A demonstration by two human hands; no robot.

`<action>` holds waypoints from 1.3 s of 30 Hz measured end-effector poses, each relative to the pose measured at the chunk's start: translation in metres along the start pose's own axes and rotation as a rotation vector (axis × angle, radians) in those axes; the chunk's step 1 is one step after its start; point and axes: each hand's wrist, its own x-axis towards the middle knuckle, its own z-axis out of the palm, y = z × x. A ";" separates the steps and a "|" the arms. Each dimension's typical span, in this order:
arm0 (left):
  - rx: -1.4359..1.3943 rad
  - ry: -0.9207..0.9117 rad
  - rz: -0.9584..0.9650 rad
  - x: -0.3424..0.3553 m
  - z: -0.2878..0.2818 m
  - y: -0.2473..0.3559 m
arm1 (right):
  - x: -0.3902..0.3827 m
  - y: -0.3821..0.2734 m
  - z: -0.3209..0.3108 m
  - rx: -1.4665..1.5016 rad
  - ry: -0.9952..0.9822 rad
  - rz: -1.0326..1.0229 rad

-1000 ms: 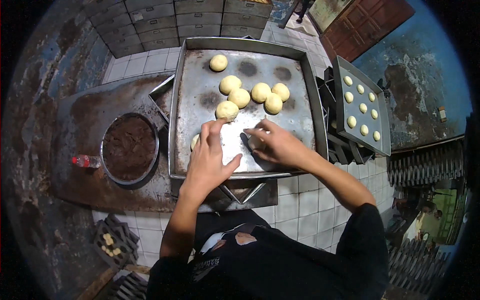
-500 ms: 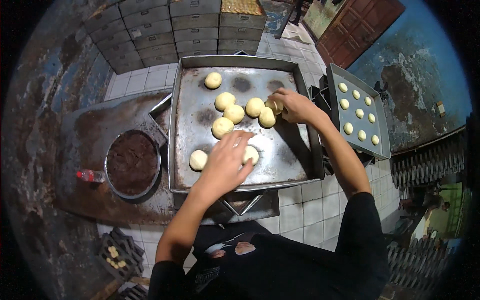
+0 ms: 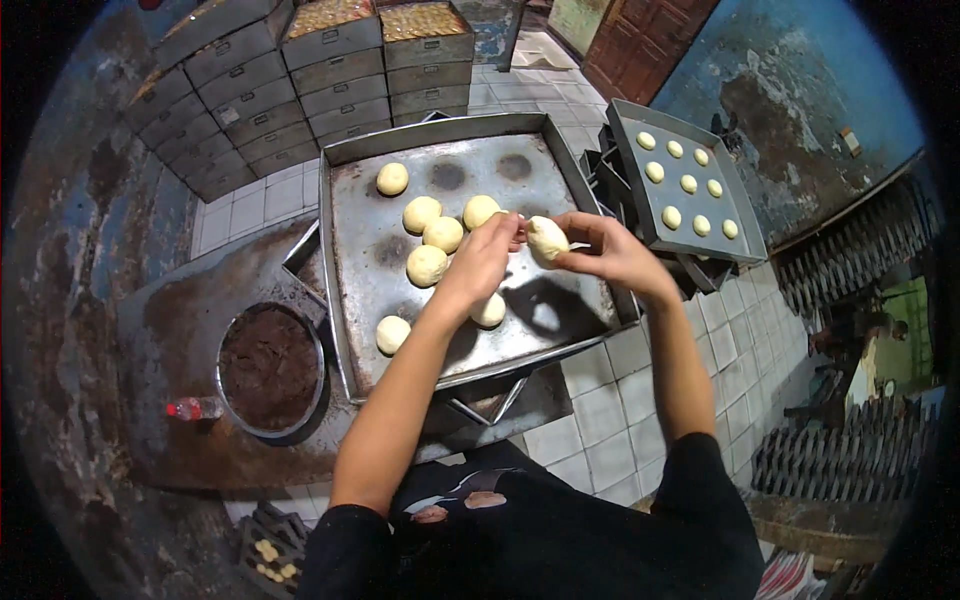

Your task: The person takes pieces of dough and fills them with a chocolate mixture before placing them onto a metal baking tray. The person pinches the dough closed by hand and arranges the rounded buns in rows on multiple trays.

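Note:
A pale yellow dough ball point(image 3: 547, 241), pulled a little long, is pinched between the thumb and fingers of my right hand point(image 3: 608, 255) above the metal baking tray point(image 3: 560, 325). Close beside it, my left hand point(image 3: 480, 265) has its fingers bent together; whatever they hold is hidden behind them. One dough ball point(image 3: 481, 211) lies just beyond my left hand, and another dough ball point(image 3: 488, 310) sits under its wrist. Left of that hand are a cluster with a dough ball point(image 3: 427, 266) in front, a far dough ball point(image 3: 392, 179) and a near dough ball point(image 3: 392, 335).
To the left, a round bowl of dark brown filling point(image 3: 268, 370) and a red-capped bottle point(image 3: 195, 408) stand on a worn metal table point(image 3: 160, 330). A second tray point(image 3: 640, 215) with several dough pieces is at the right. Stacked metal boxes point(image 3: 340, 95) line the back.
My right hand has lifted a dough ball off the tray and moved nearer the middle. My left hand has come forward and right to meet it. The whole view has shifted slightly.

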 end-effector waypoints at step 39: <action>0.417 0.389 -0.149 -0.445 -0.385 -0.119 | -0.039 0.326 0.565 -1.252 -0.147 -0.131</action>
